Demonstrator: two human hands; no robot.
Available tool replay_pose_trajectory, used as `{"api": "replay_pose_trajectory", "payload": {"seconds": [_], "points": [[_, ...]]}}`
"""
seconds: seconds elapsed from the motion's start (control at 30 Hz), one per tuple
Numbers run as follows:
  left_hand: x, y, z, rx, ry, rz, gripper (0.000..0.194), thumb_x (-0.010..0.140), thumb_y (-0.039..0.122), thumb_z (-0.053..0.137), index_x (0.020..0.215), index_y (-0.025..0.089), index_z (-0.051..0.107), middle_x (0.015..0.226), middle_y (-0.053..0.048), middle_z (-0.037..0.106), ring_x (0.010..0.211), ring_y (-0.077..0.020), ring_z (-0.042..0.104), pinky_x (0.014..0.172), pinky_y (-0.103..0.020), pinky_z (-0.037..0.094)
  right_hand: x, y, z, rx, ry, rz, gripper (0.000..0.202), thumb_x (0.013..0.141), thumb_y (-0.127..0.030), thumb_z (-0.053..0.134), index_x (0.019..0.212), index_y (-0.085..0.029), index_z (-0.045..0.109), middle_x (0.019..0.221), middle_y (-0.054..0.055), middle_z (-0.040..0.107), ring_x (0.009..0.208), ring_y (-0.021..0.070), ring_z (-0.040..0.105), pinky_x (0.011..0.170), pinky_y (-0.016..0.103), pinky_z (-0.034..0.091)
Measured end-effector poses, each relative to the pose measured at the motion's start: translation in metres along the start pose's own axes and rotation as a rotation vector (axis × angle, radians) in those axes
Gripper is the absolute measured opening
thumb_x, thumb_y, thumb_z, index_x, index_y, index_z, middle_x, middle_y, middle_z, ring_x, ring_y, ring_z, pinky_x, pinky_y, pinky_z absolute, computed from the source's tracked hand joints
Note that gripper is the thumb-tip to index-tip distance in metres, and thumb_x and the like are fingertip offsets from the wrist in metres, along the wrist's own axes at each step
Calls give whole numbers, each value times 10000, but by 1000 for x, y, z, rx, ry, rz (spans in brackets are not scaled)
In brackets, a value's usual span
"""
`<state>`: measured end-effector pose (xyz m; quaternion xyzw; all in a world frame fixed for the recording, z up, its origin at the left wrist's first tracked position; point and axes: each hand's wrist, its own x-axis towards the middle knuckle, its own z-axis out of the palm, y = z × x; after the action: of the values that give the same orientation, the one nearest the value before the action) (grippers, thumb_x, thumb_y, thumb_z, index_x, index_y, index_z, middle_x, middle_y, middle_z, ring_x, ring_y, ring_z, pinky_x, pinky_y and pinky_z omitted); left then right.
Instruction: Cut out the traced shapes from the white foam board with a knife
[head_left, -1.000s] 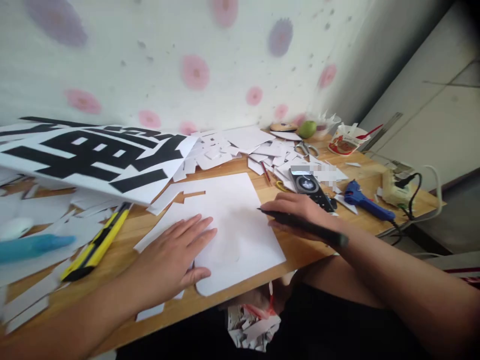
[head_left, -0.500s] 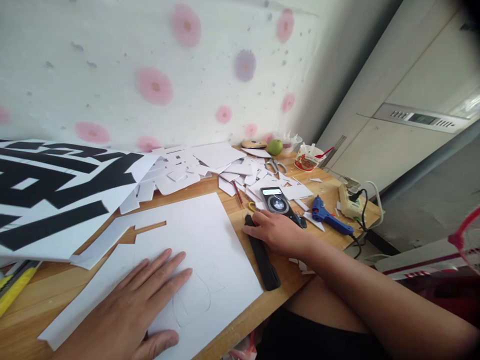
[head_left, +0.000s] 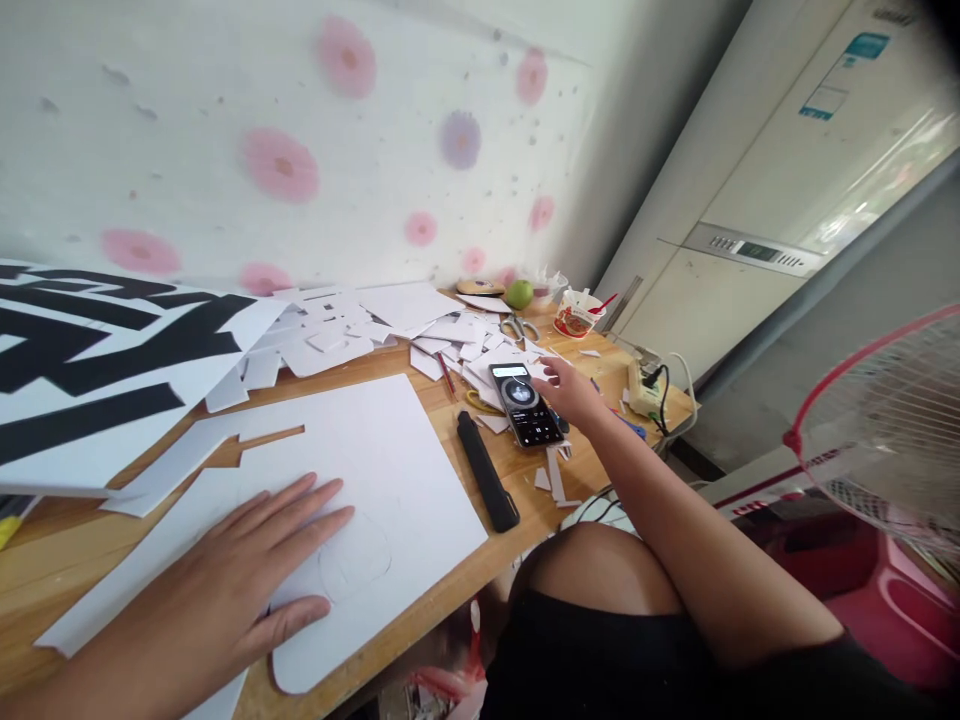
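My left hand lies flat with spread fingers on a white sheet that has a narrow slot cut into it and faint pencil curves. To the right of that sheet lies a black elongated case. A phone with a lit screen rests beyond the case. Beside the phone's right edge hovers my right hand, its fingers apart and nothing seen in them. It partly covers the blue glue gun behind it.
White offcuts, scissors, a green fruit and a paper cup are at the back. A black-and-white printed board is at left. A power strip sits at the right edge, near a fan.
My right hand has left the black case and moved up beside the phone, its fingers now apart. My left hand stays flat on the sheet. The view has turned to the right.
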<state>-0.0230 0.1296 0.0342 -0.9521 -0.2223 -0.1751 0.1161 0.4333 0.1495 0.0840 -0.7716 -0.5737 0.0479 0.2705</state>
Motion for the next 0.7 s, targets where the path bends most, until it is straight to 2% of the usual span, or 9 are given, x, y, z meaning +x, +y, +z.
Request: {"api": "replay_pose_trajectory", "payload": {"seconds": [0.1,0.23,0.3,0.37,0.43,0.5,0.63,0.7], "points": [[-1,0,0,19,-2,18,707,883,632,622,1519,389,431,1535,18,505,1288,-305,607,987,-412,492,3,-9,4,-70,-67,7,592,911,-431,642,1406,-114,568,1325,216,676,1131,332,684,988,464,516],[1,3,-4,-29,22,-11,590,900,641,581,1400,328,596,1463,-13,582,1235,-320,644,950,-433,525,-6,-35,2,-144,-81,-26,709,894,-499,668,1456,-96,511,1448,244,579,1358,401,526,1131,527,384],[2,2,-6,-105,-30,-114,542,941,638,508,1364,321,629,1441,-19,606,1260,-307,630,1004,-449,515,-17,-53,0,-142,-68,-133,672,917,-464,646,1457,-89,507,1458,232,567,1374,368,511,1135,477,388],[2,-2,-7,-184,-93,-271,550,974,638,421,1349,302,643,1441,-36,611,1323,-299,581,1091,-479,467,-33,-76,1,-99,-121,-316,560,938,-402,618,1407,-101,560,1382,200,625,1256,311,608,1060,408,459],[1,-5,-8,-220,-172,-404,595,971,646,394,1368,271,631,1486,-70,570,1401,-324,498,1155,-532,400,-51,-101,3,-56,-324,-483,438,942,-339,601,1327,-132,630,1196,145,724,1050,257,697,950,362,515],[1,-6,-10,-225,-275,-478,638,946,646,442,1427,249,577,1563,-99,475,1467,-371,400,1184,-598,337,-68,-124,8,-81,-486,-528,406,939,-302,593,1300,-126,653,1123,141,753,992,261,718,897,357,532],[5,3,-17,-276,-436,-527,695,956,598,489,1548,243,406,1674,-106,244,1555,-394,178,1226,-645,216,-85,-149,22,-308,-559,-515,460,930,-307,586,1320,-68,641,1184,234,727,1112,375,690,938,458,518],[8,8,-20,-279,-454,-536,690,970,577,486,1565,250,367,1685,-98,213,1564,-388,134,1235,-650,186,-86,-151,28,-328,-579,-479,465,921,-315,587,1312,-71,648,1169,239,731,1109,393,690,934,475,515]]}}
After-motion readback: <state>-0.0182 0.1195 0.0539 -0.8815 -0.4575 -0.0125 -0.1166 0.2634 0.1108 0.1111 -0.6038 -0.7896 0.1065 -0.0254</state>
